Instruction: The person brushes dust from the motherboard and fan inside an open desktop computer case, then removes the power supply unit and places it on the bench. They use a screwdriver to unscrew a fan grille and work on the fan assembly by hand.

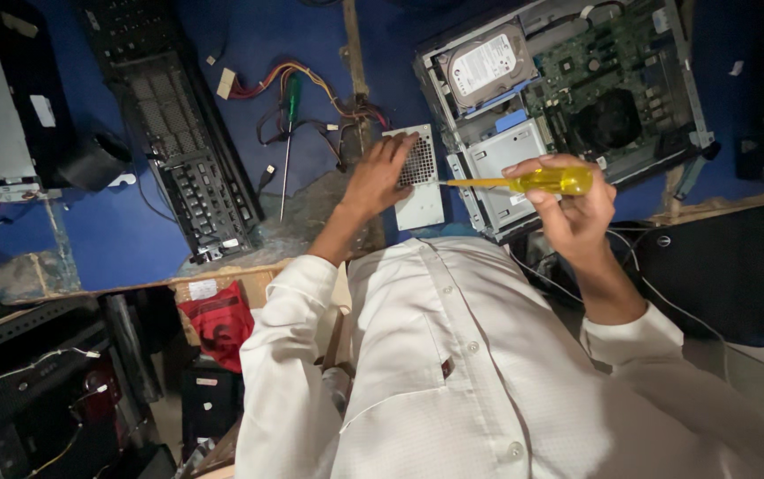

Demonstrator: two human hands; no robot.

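— What surface is this? 
— A blue-covered workbench point(133, 239), cluttered with computer parts; a person in a white shirt leans over it.

— And the hands? 
— The left hand point(378, 177) lies spread, fingers apart, on a small grey power supply unit point(422, 200) with a perforated grille; the right hand point(573, 213) is clamped around the yellow screwdriver point(533, 182), its shaft pointing at the unit's side.

— How would that unit handle? 
— Likely rigid sheet metal, fairly heavy for its size, not slippery; best gripped by its flat sides, clear of the grille; it sits at the bench's near edge, just beside the open desktop computer case point(568, 98).

— What crowds it? 
— The case, with its hard drive point(487, 64) and green motherboard point(617, 71) exposed, touches or nearly touches the right side; a tangle of coloured wires point(311, 89) and a green-handled screwdriver point(289, 133) lie to the left; beyond them a black keyboard point(187, 160).
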